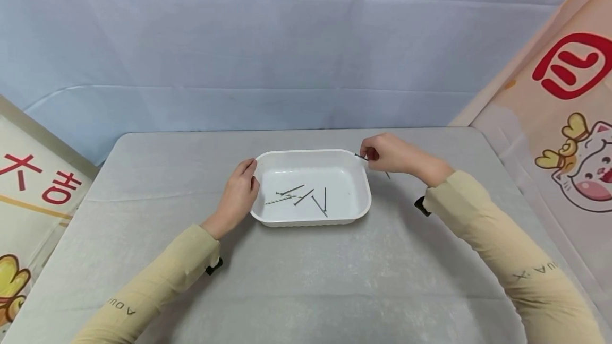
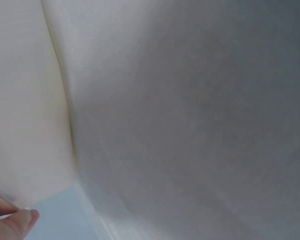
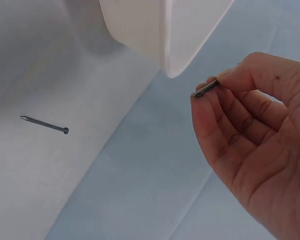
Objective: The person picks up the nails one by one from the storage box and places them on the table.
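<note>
A white rectangular tray [image 1: 311, 222] sits on the table with several dark metal nails [image 1: 304, 196] scattered on its floor. My left hand [image 1: 240, 190] grips the tray's left rim, its thumb and fingertips showing at the lower left corner of the left wrist view. Just beyond the tray's far right corner, my right hand [image 1: 389, 154] pinches a nail [image 3: 206, 89] between thumb and index finger. Part of that nail is hidden by the fingers. One loose nail [image 3: 45, 123] lies on the table to the right of the tray, mostly covered by the right hand in the head view.
A grey cloth covers the table [image 1: 325, 280], whose far edge runs behind the tray. Pale blue fabric [image 1: 239, 57] hangs behind it. Printed panels [image 1: 569, 137] with red characters and cartoon figures stand at both sides.
</note>
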{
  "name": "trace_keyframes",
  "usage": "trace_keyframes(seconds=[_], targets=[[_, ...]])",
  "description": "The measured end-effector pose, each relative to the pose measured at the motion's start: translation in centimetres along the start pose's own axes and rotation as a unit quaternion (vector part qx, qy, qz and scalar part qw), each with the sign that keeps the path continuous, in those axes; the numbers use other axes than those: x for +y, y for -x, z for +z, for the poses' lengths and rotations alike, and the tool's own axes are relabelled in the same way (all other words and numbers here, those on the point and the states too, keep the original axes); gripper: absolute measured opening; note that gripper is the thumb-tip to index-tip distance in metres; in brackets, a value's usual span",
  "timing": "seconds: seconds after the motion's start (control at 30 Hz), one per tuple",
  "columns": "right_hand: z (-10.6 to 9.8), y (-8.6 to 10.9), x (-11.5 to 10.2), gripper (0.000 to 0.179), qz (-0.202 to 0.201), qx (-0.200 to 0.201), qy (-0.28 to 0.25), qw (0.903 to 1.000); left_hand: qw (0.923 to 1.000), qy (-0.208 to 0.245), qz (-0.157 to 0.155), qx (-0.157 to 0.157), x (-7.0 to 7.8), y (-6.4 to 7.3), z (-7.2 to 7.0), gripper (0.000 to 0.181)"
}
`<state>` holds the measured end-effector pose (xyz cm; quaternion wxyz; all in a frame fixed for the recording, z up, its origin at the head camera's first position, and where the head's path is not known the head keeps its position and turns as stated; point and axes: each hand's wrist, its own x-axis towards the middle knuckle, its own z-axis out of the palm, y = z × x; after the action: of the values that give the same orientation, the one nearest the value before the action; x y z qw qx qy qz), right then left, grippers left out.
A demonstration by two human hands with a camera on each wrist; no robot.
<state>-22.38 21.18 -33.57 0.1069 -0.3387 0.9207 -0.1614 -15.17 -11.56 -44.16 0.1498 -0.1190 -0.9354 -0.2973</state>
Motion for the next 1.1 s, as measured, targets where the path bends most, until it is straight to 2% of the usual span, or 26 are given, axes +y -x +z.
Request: trace_keyframes(seconds=[0.3, 0.6, 0.87, 1.1], targets=[[-0.2, 1.1, 0.7, 0.017, 0.027, 0.006, -0.015, 0.9995, 1.0, 0.001, 0.001, 0.002, 0.1, -0.1, -0.1, 0.04], [-0.1, 2.2, 1.7, 0.016, 0.044, 0.032, -0.032, 0.998, 1.0, 0.005, 0.007, 0.003, 0.1, -0.1, -0.3, 0.039], [0.0, 3.2, 2.3, 0.016, 0.068, 0.033, -0.06, 0.9953, 1.0, 0.004, 0.005, -0.001, 0.0, -0.1, -0.2, 0.04], [0.1, 3.5, 2.9, 0.017, 0.095, 0.035, -0.063, 0.9929, 1.0, 0.005, 0.006, 0.004, 0.0, -0.1, -0.1, 0.039]])
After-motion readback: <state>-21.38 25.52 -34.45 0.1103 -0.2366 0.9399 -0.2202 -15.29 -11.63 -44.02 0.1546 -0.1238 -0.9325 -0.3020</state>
